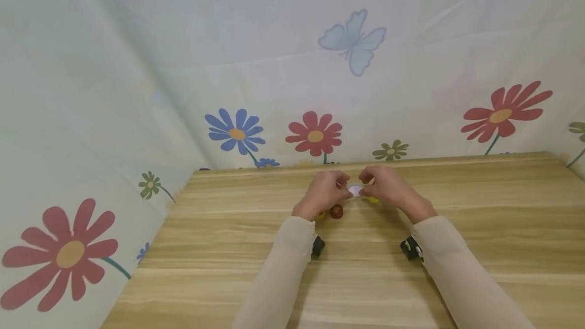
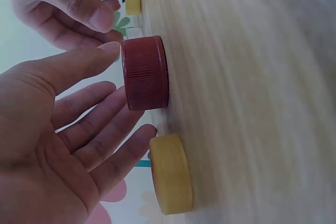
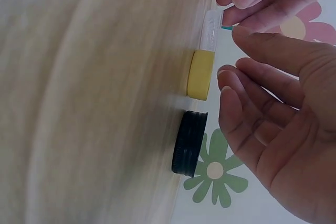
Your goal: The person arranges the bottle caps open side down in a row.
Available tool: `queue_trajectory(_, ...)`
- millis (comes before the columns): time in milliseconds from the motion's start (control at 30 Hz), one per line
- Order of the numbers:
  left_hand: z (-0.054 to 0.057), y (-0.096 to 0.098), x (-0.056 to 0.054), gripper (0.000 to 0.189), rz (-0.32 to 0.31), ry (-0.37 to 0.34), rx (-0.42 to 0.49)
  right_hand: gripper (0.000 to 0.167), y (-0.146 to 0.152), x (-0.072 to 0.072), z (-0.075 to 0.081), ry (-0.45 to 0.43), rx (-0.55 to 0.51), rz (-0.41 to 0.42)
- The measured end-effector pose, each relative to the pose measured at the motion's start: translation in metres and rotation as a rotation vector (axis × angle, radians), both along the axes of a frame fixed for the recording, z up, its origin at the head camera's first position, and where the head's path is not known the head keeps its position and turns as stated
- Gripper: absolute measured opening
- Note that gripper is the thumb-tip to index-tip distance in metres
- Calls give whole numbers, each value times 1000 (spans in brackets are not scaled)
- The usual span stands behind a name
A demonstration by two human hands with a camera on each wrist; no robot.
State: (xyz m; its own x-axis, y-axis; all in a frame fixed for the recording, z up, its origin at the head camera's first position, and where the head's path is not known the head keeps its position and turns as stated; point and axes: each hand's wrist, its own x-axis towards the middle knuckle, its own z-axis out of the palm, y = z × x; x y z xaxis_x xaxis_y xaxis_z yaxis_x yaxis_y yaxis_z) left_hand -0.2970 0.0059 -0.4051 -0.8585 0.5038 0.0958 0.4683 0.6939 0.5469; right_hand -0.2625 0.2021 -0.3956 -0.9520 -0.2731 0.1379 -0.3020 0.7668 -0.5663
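So both arms were stretched forward over the wood-look table (image 1: 219, 273), angled in so the left hand (image 1: 323, 192) and right hand (image 1: 387, 187) faced each other, fingertips nearly meeting. Cream sleeves (image 1: 285, 263) on both forearms, and a small dark camera (image 1: 319, 246) under each wrist.

Left hand was loose: fingers a bit spread and gently bent, thumb stretched out toward the other hand, nothing in its grip. Right hand was pretty much the mirror image, fingers relaxed and softly curved with the thumb pointing inward, also not gripping anything.

The clear whitish cap (image 1: 355, 191) sat on the table right between the two thumb tips. Honestly couldn't tell if either thumb was actually touching it.

The rest were caps too. On the left hand's side there was a ribbed dark red cap (image 2: 145, 74), with an orange-yellow cap (image 2: 172, 174) just beside it. On the right hand's side, a yellow cap (image 3: 201, 75) was next to the clear one, then a black cap (image 3: 189, 143) past that. All of them rested flat on the table, sides showing in the wrist views. As for what was inside them, the angles hid it, so I couldn't say. Behind everything hung a pale backdrop (image 1: 256, 85) printed with flowers and a butterfly.
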Motion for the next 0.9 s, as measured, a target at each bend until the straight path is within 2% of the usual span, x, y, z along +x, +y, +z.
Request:
queue_trajectory(267, 0, 0, -1, 38, -10, -16, -16, 32, -1, -3, -1, -40, 14, -19)
queue_trajectory(600, -2, 3, -1, 31, 4, 2, -71, 29, -3, -4, -4, -73, 12, 7)
queue_trajectory(900, -1, 4, -1, 29, -1, 61, -118, 28, -4, -4, -4, -70, -6, 25)
